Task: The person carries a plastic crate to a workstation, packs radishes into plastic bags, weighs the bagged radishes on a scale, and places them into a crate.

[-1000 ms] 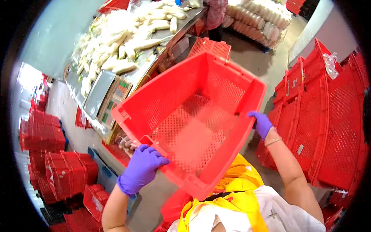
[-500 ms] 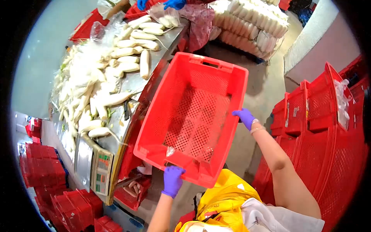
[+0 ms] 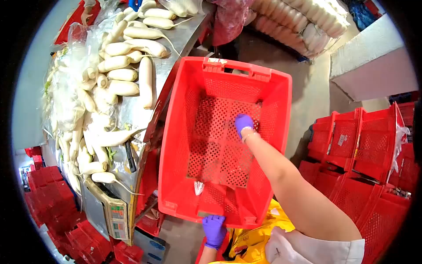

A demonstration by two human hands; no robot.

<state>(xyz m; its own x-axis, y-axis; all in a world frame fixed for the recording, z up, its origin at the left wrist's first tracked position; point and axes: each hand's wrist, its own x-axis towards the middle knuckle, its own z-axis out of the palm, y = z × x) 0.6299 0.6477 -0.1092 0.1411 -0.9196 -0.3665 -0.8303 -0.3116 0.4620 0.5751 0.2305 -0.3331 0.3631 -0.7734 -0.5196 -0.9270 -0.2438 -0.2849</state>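
A large red plastic crate (image 3: pixel 281 110) with perforated walls and floor is tilted in front of me. My left hand (image 3: pixel 214 231), in a purple glove, is closed around the near end rim at its handle. My right hand (image 3: pixel 244 124), also purple-gloved, is inside the crate over its perforated floor. Its fingers look curled in, and no object shows in it. A small clear plastic scrap (image 3: pixel 199 188) lies inside the crate near the near end.
On the left, a metal table (image 3: pixel 165 66) bears many white radishes (image 3: pixel 124 88), plastic bags, a black-handled knife (image 3: pixel 130 156) and a scale (image 3: pixel 118 220). Red crates (image 3: pixel 373 141) are stacked at right. Bagged radishes (image 3: pixel 299 22) are piled behind. A blue-gloved hand (image 3: pixel 135 4) of another person shows at top.
My right hand has let go of the crate's right rim and moved left into the crate. The crate has turned more upright in view, and my left hand still grips its near end.
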